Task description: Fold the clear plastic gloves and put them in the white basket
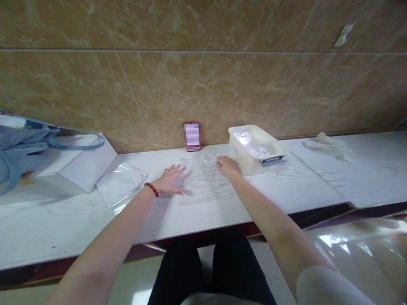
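Observation:
My left hand (170, 180), with a red bead bracelet (151, 189) on the wrist, is open above the white wood-grain table, fingers spread. Beside the cream plastic bin, my right hand (228, 166) has its fingers curled together at the edge of a clear plastic piece (204, 160). That piece is see-through and faint, so I cannot tell whether it is a bag or a film. A phone (192, 136) leans upright against the wall behind it. Left of my left hand lies a stack of clear plastic bags (121, 184).
The cream bin (254, 164), with clear plastic inside and a grey latch, stands right of my right hand. A white box (81, 163) and a blue bag (23, 146) sit at the left. A pale glove-like cloth (329, 146) lies far right. A tiled wall (165, 93) bounds the back.

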`<state>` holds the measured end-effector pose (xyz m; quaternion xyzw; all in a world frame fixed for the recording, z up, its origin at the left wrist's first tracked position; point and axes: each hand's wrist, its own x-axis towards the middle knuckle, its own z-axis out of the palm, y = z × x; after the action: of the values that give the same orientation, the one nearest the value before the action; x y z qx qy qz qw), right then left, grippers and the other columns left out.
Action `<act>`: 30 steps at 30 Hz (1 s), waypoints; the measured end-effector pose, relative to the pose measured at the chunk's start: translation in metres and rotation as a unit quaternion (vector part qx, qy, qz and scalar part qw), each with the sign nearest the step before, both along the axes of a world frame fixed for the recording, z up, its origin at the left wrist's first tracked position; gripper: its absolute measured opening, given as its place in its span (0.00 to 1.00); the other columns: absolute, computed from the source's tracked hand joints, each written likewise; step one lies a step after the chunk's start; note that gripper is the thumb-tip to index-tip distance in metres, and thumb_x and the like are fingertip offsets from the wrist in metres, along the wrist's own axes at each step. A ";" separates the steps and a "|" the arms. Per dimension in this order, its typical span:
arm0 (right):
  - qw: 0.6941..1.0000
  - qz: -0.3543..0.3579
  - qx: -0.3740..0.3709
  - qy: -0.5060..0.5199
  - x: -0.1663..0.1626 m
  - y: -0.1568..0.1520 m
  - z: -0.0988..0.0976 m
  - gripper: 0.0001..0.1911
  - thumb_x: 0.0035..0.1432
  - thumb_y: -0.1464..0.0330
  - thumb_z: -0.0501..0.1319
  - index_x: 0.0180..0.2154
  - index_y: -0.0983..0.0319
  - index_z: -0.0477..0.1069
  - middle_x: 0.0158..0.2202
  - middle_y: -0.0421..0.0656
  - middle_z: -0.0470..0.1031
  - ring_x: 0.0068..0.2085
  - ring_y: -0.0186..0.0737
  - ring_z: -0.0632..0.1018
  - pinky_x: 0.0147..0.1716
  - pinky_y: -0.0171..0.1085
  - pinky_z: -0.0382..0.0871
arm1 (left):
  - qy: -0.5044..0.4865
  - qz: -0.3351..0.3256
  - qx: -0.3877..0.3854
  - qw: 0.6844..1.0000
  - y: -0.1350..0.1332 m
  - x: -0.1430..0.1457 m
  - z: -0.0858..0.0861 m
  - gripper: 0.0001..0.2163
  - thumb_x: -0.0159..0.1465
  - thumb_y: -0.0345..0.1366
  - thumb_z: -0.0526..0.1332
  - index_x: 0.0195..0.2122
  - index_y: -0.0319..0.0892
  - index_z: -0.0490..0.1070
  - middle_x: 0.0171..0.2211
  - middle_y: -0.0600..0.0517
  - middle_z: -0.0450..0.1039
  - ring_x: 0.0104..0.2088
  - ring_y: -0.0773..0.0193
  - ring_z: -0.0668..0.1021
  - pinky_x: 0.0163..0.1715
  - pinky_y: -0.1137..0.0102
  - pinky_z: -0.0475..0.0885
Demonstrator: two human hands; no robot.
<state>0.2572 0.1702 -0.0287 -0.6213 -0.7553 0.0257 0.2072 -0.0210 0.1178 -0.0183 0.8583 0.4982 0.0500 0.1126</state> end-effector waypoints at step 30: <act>1.000 -0.022 0.003 0.022 0.001 0.009 -0.010 0.12 0.56 0.67 0.50 0.34 0.61 0.71 0.39 0.47 0.69 0.42 0.41 0.67 0.41 0.38 0.57 | -0.367 0.283 -0.207 0.862 0.065 0.151 -0.005 0.14 0.51 0.30 0.56 0.40 0.38 0.66 0.23 0.52 0.71 0.24 0.66 0.73 0.22 0.75 0.66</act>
<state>0.2584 0.1797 -0.0390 -0.6361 -0.7369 0.0323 0.2265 0.1299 0.1826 -0.0236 0.5571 0.6410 0.2869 0.4433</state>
